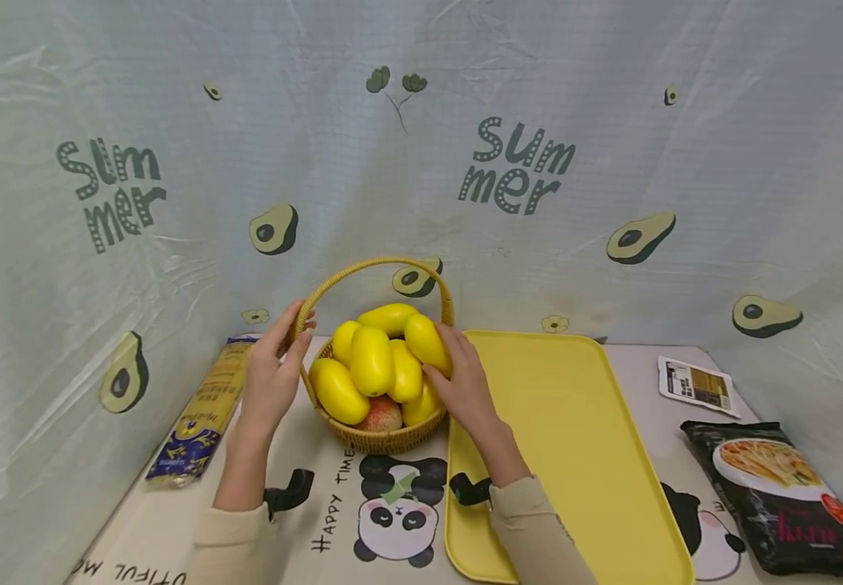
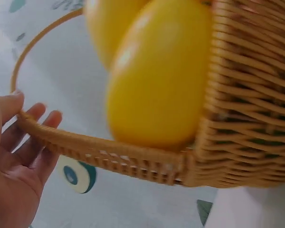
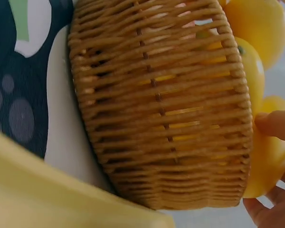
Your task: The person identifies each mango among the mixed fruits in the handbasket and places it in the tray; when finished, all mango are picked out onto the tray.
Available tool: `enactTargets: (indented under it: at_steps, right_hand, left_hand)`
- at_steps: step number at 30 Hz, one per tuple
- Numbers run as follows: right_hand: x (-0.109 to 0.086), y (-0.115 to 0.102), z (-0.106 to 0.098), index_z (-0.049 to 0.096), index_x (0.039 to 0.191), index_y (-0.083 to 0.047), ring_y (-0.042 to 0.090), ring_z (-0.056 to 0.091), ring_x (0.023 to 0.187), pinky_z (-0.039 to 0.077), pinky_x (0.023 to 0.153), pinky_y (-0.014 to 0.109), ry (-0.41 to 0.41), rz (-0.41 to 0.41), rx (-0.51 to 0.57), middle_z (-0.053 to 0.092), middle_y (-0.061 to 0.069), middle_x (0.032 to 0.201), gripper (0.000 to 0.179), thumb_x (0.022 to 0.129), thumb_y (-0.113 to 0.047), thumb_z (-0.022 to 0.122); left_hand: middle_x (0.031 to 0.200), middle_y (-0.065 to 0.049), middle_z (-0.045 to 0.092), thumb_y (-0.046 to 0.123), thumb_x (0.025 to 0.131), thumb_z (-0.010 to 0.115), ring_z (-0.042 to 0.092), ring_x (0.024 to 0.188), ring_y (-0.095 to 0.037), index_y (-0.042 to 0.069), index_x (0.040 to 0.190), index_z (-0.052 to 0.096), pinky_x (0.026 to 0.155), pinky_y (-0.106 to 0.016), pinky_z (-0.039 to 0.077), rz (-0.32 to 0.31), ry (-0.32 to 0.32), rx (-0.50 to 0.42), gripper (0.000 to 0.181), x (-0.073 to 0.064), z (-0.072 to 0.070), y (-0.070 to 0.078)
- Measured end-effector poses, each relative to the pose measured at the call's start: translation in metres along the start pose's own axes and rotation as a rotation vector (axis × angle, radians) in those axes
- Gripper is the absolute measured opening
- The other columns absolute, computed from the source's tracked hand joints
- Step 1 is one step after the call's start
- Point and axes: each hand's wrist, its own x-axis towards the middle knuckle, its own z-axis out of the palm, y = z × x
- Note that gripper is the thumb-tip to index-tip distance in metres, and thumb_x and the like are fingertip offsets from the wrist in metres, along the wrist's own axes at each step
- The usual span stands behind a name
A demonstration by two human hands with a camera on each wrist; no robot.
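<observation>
A woven basket [image 1: 384, 439] with a tall arched handle [image 1: 370, 265] holds several yellow mangoes [image 1: 371, 361] and a reddish peach [image 1: 381, 415]. My left hand [image 1: 271, 382] holds the left side of the handle between thumb and fingers; the left wrist view shows this hand [image 2: 19, 175] beside the basket wall [image 2: 251, 104]. At the basket's right side, my right hand [image 1: 467, 386] grips the upper right mango [image 1: 427, 343], thumb in front and fingers behind. The right wrist view shows the thumb [image 3: 275, 124] against yellow fruit above the rim; some fingers are partly hidden.
Right of the basket lies a yellow tray [image 1: 567, 439], under my right forearm. A spaghetti packet [image 1: 205, 410] lies along the left edge. At the right are a small white packet [image 1: 697, 385] and a black food bag [image 1: 779, 496]. A printed curtain [image 1: 362, 179] hangs behind.
</observation>
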Motion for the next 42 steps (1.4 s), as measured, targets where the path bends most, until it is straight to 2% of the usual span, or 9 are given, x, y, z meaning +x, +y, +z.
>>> enactTargets:
  at_steps: [4,7,11,17,23,26,34,38,42]
  right_hand:
    - [-0.001,0.0,0.003,0.044,0.149,-0.027,0.026,0.051,0.128,0.045,0.11,0.048,0.021,-0.001,0.012,0.049,0.003,0.144,0.065,0.09,-0.017,0.07]
    - [-0.002,-0.002,0.004,0.047,0.146,-0.026,0.027,0.055,0.119,0.051,0.102,0.048,0.041,-0.011,0.024,0.05,0.006,0.139,0.064,0.087,-0.016,0.071]
    - [-0.002,-0.006,0.0,0.049,0.145,-0.025,0.028,0.056,0.112,0.053,0.094,0.048,0.053,-0.033,0.022,0.05,0.008,0.135,0.065,0.085,-0.016,0.071]
    - [0.001,-0.008,-0.018,0.051,0.145,-0.023,0.028,0.056,0.112,0.054,0.094,0.046,0.092,-0.09,0.034,0.05,0.01,0.133,0.065,0.085,-0.011,0.072]
    - [0.002,0.003,-0.037,0.054,0.142,-0.018,0.028,0.056,0.114,0.054,0.095,0.048,0.191,-0.136,0.041,0.053,0.011,0.131,0.065,0.083,-0.007,0.076]
    - [0.003,0.015,-0.043,0.055,0.14,-0.016,0.03,0.057,0.113,0.054,0.094,0.05,0.248,-0.135,0.034,0.054,0.013,0.129,0.065,0.081,-0.005,0.078]
    - [-0.002,0.041,-0.048,0.054,0.141,-0.017,0.033,0.055,0.114,0.048,0.099,0.054,0.237,0.09,-0.027,0.053,0.014,0.131,0.061,0.083,-0.011,0.076]
    - [-0.006,0.05,-0.048,0.053,0.141,-0.017,0.034,0.053,0.116,0.047,0.1,0.054,0.186,0.209,-0.042,0.051,0.013,0.134,0.06,0.085,-0.014,0.074]
    - [-0.009,0.057,-0.045,0.051,0.14,-0.013,0.036,0.052,0.121,0.046,0.101,0.055,0.118,0.29,-0.081,0.049,0.015,0.137,0.058,0.085,-0.013,0.072]
  left_hand:
    - [0.126,-0.011,0.069,0.019,0.101,0.057,0.063,0.113,0.003,0.023,0.143,0.055,0.097,-0.007,0.047,-0.002,0.035,-0.074,0.042,0.002,-0.003,0.005]
    - [0.126,-0.011,0.069,0.018,0.1,0.058,0.06,0.11,0.011,0.021,0.142,0.056,0.097,-0.008,0.047,0.008,0.042,-0.078,0.042,0.003,-0.004,0.006]
    - [0.126,-0.008,0.069,0.016,0.1,0.059,0.062,0.112,0.004,0.022,0.142,0.056,0.097,-0.008,0.047,0.017,0.051,-0.073,0.043,0.002,-0.004,0.005]
    - [0.125,-0.005,0.069,0.014,0.099,0.06,0.065,0.115,-0.012,0.024,0.141,0.057,0.097,-0.007,0.046,0.013,0.07,-0.07,0.043,0.002,-0.005,0.001]
    - [0.125,-0.006,0.069,0.015,0.099,0.06,0.06,0.111,0.009,0.024,0.141,0.057,0.096,-0.006,0.046,0.003,0.085,-0.057,0.044,0.0,-0.007,-0.001]
    - [0.125,-0.006,0.069,0.015,0.099,0.06,0.058,0.11,0.012,0.025,0.141,0.057,0.096,-0.006,0.046,0.004,0.084,-0.058,0.044,0.0,-0.007,0.0]
    - [0.125,-0.007,0.069,0.016,0.099,0.06,0.065,0.117,-0.022,0.027,0.142,0.055,0.097,-0.006,0.046,0.012,0.061,-0.057,0.045,0.001,-0.002,0.0]
    - [0.124,-0.005,0.069,0.018,0.099,0.06,0.064,0.115,-0.019,0.028,0.143,0.055,0.097,-0.006,0.045,0.004,0.051,-0.041,0.045,0.002,0.0,0.001]
    - [0.124,-0.005,0.069,0.019,0.099,0.06,0.064,0.112,-0.007,0.028,0.143,0.055,0.096,-0.005,0.045,0.006,0.049,-0.03,0.045,0.002,-0.001,0.003]
